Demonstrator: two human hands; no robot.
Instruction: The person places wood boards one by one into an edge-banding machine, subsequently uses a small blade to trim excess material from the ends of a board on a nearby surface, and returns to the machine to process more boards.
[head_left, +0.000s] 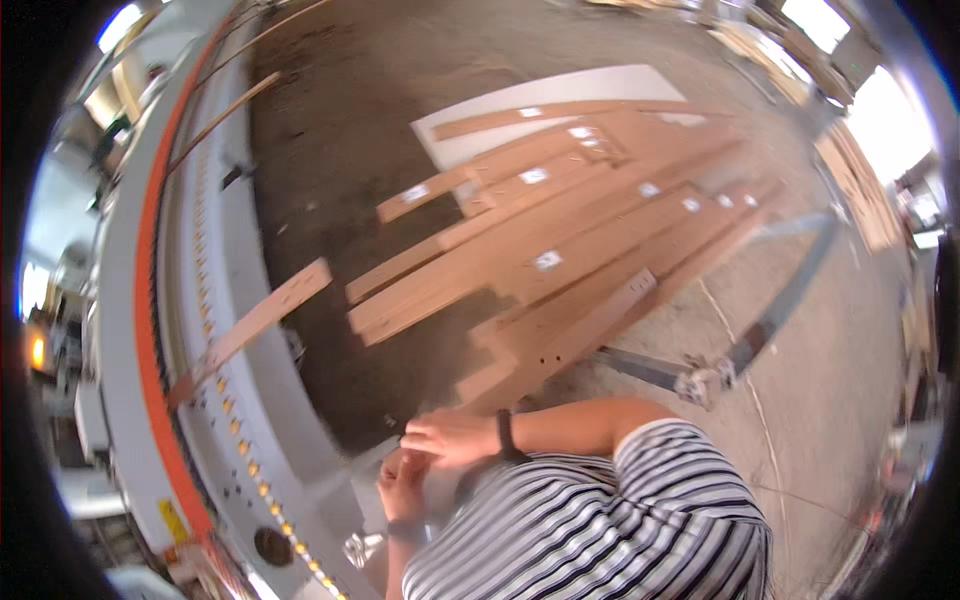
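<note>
My two hands meet in front of my body, close to the edge of a long machine bed. My right hand (450,438), with a dark band on its wrist, lies over the fingertips of my left hand (400,482). The fingers of both are bent and pressed together. Whatever may be between them is too small or hidden to make out. Nearest to the hands is the low end of a pile of brown wooden panels (440,290). A narrow wooden strip (270,312) with small holes lies across the machine bed, ahead and to the left.
The long machine (225,400) with an orange rail (152,250) and a row of yellow rollers runs along the left. White labels (547,260) lie on several panels. A white sheet (640,80) shows beneath the pile. A grey metal frame (765,335) stands on the concrete floor at right.
</note>
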